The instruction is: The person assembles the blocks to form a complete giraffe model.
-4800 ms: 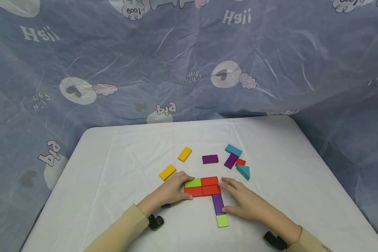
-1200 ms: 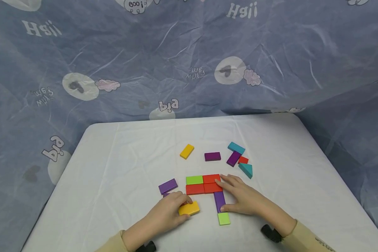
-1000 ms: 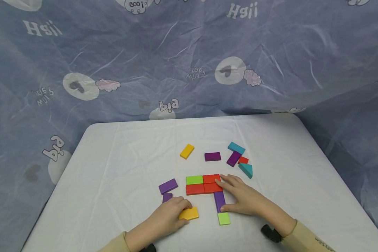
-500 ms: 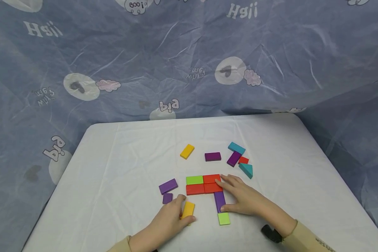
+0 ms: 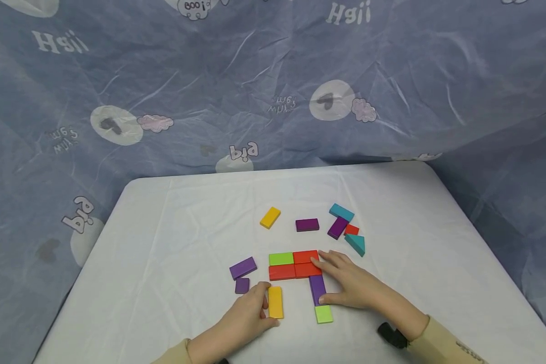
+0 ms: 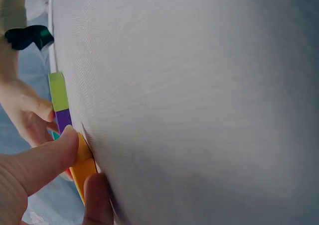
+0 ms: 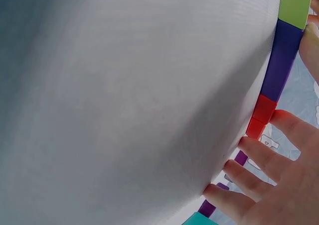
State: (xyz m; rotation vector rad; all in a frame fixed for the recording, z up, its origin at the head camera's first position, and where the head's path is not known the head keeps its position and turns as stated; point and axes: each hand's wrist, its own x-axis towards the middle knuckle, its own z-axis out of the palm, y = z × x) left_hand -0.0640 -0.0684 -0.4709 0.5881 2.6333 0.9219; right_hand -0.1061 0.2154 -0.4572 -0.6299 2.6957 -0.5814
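In the head view, my left hand pinches a yellow rectangular block by its two ends, thumb near me and forefinger at the far end. The block stands lengthwise just below a two-row cluster: a lime block beside a red one at the back, with two more red blocks in front. From the cluster's right end a purple block runs toward me, ending at a lime square. My right hand rests with spread fingertips on the red blocks' right side and its thumb against the purple block.
Left of the cluster lie a purple block and a purple square. Farther back are a yellow block and a dark purple block. A teal triangle, a blue block and other pieces sit at the back right.
My left hand has brought the yellow block from the left side to below the cluster and turned it from crosswise to lengthwise. The right hand stays on the right side.
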